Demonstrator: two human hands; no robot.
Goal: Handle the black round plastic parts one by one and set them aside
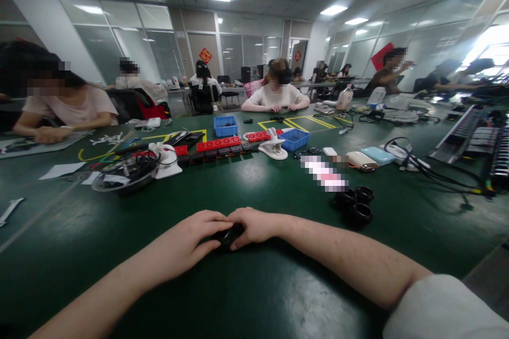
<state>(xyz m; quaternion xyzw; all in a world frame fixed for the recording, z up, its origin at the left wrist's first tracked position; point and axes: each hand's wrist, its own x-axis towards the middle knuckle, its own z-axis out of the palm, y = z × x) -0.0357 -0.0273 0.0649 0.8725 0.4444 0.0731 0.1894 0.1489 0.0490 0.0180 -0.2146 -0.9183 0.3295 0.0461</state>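
Here our left hand and right hand both pinch a black piece over the desk, left of the black rings! Those lie unhandled; ours looks mid-work, though how much is done, we can't tell.

A glossy black part, seemingly round, sits partly hidden between the fingers.
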